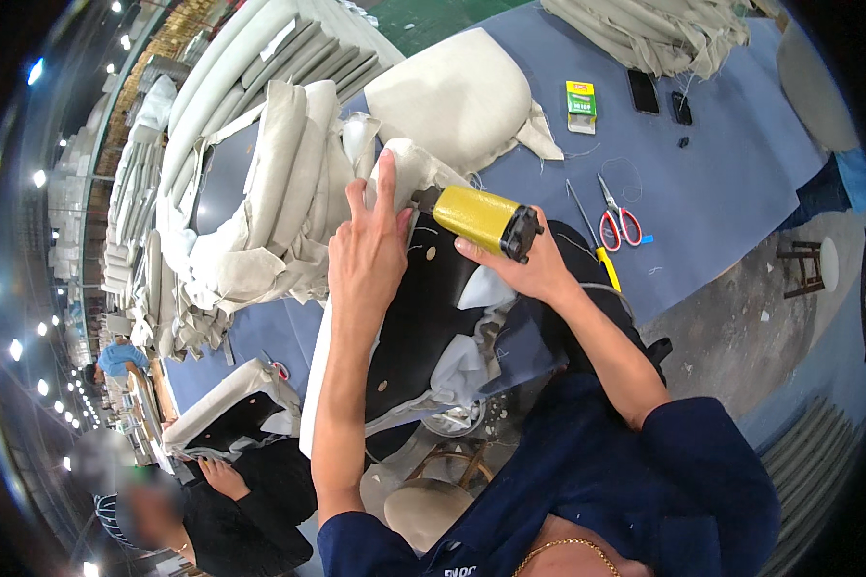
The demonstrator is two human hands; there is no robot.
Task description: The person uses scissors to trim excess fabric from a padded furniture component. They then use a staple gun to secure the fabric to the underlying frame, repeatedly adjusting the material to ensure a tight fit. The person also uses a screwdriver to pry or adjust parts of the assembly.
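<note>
My right hand (pixel 529 264) is wrapped round a yellow and black staple gun (pixel 473 215), its nose pointing left over the far edge of a seat panel. The panel has a black board underside (pixel 423 313) with small round holes, and beige fabric (pixel 412 163) is folded over its far end. My left hand (pixel 368 255) presses on that edge beside the gun's nose, index finger stretched out and fingers apart. Loose white cloth (pixel 457 365) hangs along the panel's near side. What lies under my left fingertips is hidden.
Stacked beige cushions (pixel 279 192) crowd the left. On the blue-grey table (pixel 702 183) lie red-handled scissors (pixel 620 223), a yellow-handled screwdriver (pixel 604 264), a green-yellow box (pixel 581 106) and a phone (pixel 643 91). At lower left a co-worker's hand (pixel 223 478) touches another panel. A stool (pixel 428 510) stands below.
</note>
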